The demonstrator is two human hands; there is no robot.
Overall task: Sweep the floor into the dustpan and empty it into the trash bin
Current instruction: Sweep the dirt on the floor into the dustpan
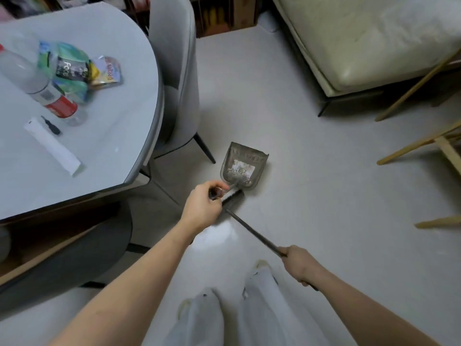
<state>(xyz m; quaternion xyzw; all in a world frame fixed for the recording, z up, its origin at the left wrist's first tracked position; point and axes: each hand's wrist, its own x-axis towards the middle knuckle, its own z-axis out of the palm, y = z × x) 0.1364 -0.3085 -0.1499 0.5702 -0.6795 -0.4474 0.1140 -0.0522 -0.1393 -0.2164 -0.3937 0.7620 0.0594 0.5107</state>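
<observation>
While each hand grips a handle, left hand (203, 204) dustpan (243, 166), right hand (298, 263) broom (254, 232), a chair (174, 78) stands just left.

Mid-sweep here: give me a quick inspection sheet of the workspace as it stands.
Surface: pale floor, glare patch near the feet.
Job's things: dustpan on the floor with debris inside; broom head at its near edge. Trash bin: nothing seen.
Clutter: table holds a bottle, snack packets, a white tube.
Hands: left hand grips the dustpan handle; right hand grips the broom handle.
Cables: nothing seen.
Surroundings: grey chair, cream sofa, wooden legs at right.
</observation>
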